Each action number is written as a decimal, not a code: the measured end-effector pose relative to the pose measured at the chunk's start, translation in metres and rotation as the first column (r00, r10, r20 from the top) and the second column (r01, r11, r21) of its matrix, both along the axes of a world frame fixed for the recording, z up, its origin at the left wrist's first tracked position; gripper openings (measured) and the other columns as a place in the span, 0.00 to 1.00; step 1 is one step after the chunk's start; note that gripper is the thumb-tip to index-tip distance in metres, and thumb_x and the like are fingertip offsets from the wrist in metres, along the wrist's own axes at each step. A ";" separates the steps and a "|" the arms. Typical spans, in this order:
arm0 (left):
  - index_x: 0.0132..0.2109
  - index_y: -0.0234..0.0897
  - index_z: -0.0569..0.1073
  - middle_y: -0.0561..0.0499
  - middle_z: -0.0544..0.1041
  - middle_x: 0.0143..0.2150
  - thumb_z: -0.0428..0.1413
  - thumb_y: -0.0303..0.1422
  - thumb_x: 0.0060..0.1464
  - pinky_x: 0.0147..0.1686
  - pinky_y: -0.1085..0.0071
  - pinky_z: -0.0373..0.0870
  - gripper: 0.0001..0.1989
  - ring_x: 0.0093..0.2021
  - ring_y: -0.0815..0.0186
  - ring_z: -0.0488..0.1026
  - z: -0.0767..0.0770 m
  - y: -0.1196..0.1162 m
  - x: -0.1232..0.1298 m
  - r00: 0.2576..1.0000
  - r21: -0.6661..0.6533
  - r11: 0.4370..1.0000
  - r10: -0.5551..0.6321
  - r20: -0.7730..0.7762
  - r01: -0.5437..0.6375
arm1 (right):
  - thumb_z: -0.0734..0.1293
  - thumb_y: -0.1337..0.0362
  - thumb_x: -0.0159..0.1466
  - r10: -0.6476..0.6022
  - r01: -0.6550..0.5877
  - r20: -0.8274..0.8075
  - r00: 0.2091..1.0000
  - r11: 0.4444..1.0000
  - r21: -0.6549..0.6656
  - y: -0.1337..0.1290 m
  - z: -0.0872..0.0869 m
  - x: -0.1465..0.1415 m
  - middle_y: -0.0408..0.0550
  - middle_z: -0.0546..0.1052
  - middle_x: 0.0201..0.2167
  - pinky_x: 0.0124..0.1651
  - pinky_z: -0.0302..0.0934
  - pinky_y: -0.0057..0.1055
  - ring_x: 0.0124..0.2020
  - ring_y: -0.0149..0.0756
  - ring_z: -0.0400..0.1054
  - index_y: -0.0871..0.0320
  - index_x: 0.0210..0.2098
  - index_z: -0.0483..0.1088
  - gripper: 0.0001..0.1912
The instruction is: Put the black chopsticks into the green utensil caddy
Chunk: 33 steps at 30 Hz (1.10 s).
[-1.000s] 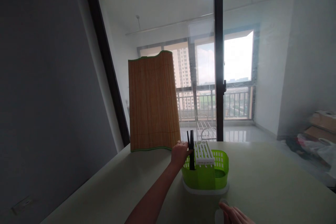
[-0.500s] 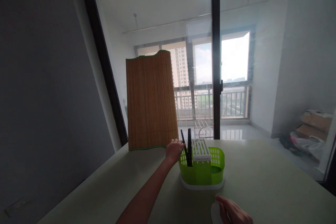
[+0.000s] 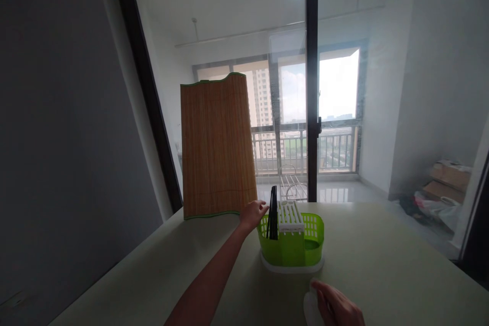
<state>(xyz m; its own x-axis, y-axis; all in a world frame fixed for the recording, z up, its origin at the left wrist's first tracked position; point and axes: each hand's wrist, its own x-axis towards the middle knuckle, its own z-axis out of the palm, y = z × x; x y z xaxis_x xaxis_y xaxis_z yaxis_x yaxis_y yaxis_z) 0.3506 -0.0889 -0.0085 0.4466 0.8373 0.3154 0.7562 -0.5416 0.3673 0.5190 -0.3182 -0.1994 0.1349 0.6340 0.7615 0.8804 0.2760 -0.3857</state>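
On the table stands a bright green utensil basket with a white base and a white slotted rack across its middle. Black chopsticks stand upright together in its left compartment. My left hand is at the basket's left rim, its fingertips beside the chopsticks and slightly apart, with nothing seen in them. Low in the view, in front of the basket, my right hand is closed on a white spoon-like utensil, whose rounded part hangs below the fingers. Its exact kind is hard to make out.
A bamboo mat with green edging stands upright behind my left hand. Glass sliding doors with a dark frame rise behind the table. Beyond the glass is a metal rack; cardboard boxes lie at the right.
The chopstick that leaned left against my left fingers now stands with the others. My left fingers are off it, just beside the bundle. My right hand keeps the white utensil low in front.
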 end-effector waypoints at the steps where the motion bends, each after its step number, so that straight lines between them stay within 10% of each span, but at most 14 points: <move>1: 0.49 0.39 0.75 0.49 0.80 0.43 0.50 0.42 0.60 0.34 0.72 0.63 0.17 0.42 0.63 0.75 0.000 -0.008 -0.006 1.000 0.019 1.000 0.015 0.024 -0.016 | 0.59 0.61 0.66 -0.015 0.013 -0.058 0.998 0.999 -0.031 0.000 -0.001 0.000 0.47 0.81 0.32 0.33 0.67 0.19 0.30 0.30 0.76 0.56 0.44 0.73 0.13; 5: 0.45 0.40 0.74 0.50 0.80 0.41 0.45 0.40 0.63 0.35 0.73 0.61 0.16 0.41 0.66 0.75 -0.025 -0.060 -0.025 0.990 0.067 0.996 0.047 0.136 -0.057 | 0.58 0.52 0.65 -0.133 0.083 -0.317 0.939 0.982 -0.169 -0.001 0.002 0.002 0.38 0.69 0.16 0.21 0.59 0.21 0.16 0.28 0.64 0.59 0.45 0.73 0.21; 11: 0.41 0.43 0.77 0.51 0.80 0.31 0.52 0.39 0.56 0.34 0.68 0.62 0.11 0.34 0.62 0.76 -0.120 -0.144 -0.013 0.996 -0.254 0.963 -0.080 0.030 0.085 | 0.58 0.48 0.63 -0.175 0.044 -0.523 0.834 0.966 -0.254 -0.002 0.011 -0.003 0.37 0.65 0.18 0.24 0.57 0.24 0.20 0.30 0.63 0.59 0.46 0.73 0.25; 19: 0.33 0.44 0.75 0.46 0.79 0.32 0.52 0.41 0.55 0.32 0.62 0.62 0.10 0.35 0.57 0.76 -0.161 -0.151 0.026 0.988 -0.333 0.931 -0.148 0.034 0.150 | 0.57 0.48 0.64 -0.131 0.014 -0.394 0.910 0.958 -0.287 -0.001 -0.002 -0.009 0.39 0.70 0.19 0.26 0.58 0.23 0.20 0.29 0.63 0.57 0.43 0.73 0.23; 24: 0.33 0.42 0.72 0.50 0.78 0.31 0.51 0.37 0.56 0.31 0.67 0.59 0.08 0.33 0.62 0.74 -0.134 -0.139 0.004 0.993 -0.274 0.954 -0.110 0.042 0.118 | 0.56 0.49 0.65 -0.121 0.024 -0.340 0.933 0.961 -0.276 0.002 -0.009 -0.003 0.38 0.67 0.17 0.24 0.57 0.22 0.19 0.28 0.61 0.58 0.44 0.73 0.23; 29: 0.35 0.41 0.69 0.56 0.73 0.25 0.45 0.44 0.62 0.26 0.74 0.54 0.15 0.25 0.69 0.70 -0.042 -0.115 -0.045 0.982 0.067 0.997 0.024 0.189 -0.037 | 0.57 0.52 0.66 -0.095 0.024 -0.281 0.955 0.969 -0.246 0.002 -0.009 -0.005 0.38 0.69 0.17 0.23 0.57 0.20 0.18 0.27 0.61 0.57 0.44 0.73 0.20; 33: 0.40 0.39 0.69 0.54 0.75 0.29 0.44 0.47 0.62 0.29 0.74 0.58 0.17 0.27 0.69 0.71 0.028 -0.079 -0.055 0.892 0.356 0.901 0.069 0.447 -0.248 | 0.59 0.54 0.66 0.001 -0.052 -0.280 0.960 0.983 -0.176 0.002 -0.008 -0.007 0.44 0.77 0.24 0.29 0.62 0.18 0.22 0.27 0.69 0.57 0.44 0.73 0.18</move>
